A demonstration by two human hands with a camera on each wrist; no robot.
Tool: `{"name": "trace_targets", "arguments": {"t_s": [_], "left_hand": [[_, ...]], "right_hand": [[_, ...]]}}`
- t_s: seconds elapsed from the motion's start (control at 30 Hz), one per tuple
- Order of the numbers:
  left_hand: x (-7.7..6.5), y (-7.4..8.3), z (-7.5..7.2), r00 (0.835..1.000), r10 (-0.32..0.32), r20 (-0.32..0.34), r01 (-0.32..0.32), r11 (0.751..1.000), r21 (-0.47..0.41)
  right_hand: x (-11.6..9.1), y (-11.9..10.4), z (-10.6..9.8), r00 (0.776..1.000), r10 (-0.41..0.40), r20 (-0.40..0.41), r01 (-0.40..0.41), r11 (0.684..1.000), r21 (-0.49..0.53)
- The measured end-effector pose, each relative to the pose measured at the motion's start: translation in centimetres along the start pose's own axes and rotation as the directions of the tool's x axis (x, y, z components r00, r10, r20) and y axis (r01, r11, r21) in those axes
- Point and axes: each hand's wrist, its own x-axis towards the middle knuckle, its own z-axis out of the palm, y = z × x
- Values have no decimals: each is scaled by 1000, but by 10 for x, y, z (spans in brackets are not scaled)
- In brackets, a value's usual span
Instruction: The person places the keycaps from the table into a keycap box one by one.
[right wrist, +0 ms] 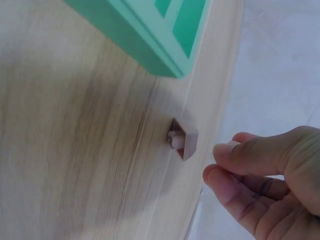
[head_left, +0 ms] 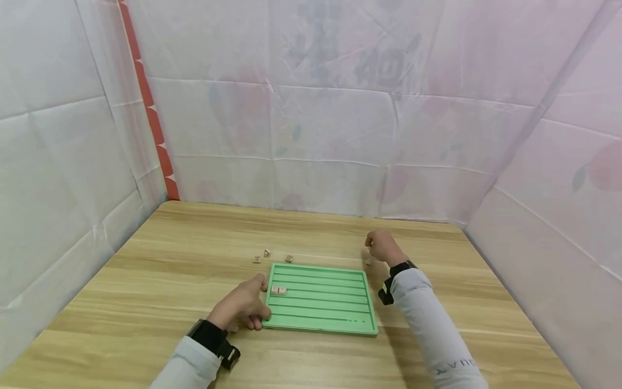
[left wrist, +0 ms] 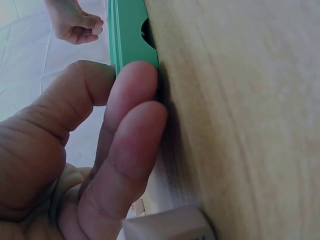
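A shallow green tray (head_left: pixel 320 300) with long parallel grooves lies on the table, and two pale pink keycaps (head_left: pixel 278 290) sit side by side at its left. My left hand (head_left: pixel 245 302) grips the tray's left edge, its fingertips (left wrist: pixel 135 80) against the side wall. Close under that hand is another keycap (left wrist: pixel 167 225), mostly cut off by the frame. Beyond the tray's right far corner, my right hand (head_left: pixel 384 247) is raised, thumb and fingers pinched around a small pale keycap (left wrist: pixel 98 30). Below it a loose keycap (right wrist: pixel 184 140) lies tipped on its side, stem showing.
Several small keycaps (head_left: pixel 289 258) lie loose on the wooden table (head_left: pixel 204 243) behind the tray's far left corner. White patterned sheets (head_left: pixel 330 124) hang along the back and both sides of the table.
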Motion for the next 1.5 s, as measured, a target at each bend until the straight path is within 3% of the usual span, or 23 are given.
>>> {"name": "trace_targets", "arguments": {"t_s": [0.4,0.6,1.2,1.5], "left_hand": [[1,0,0,1000,9,2,-9,1000,1],[-2,2,2,1000,-16,-14,16,1000,-19],[-1,4,3,1000,-6,-13,5,1000,-26],[1,4,1,1000,16,2,-16,1000,1]], "right_hand": [[-10,-3,4,995,-83,-51,90,984,151],[-16,-4,7,987,-140,-82,154,966,207],[-27,-10,16,991,-115,-71,132,935,330],[-32,-14,20,989,-130,-72,146,943,297]]}}
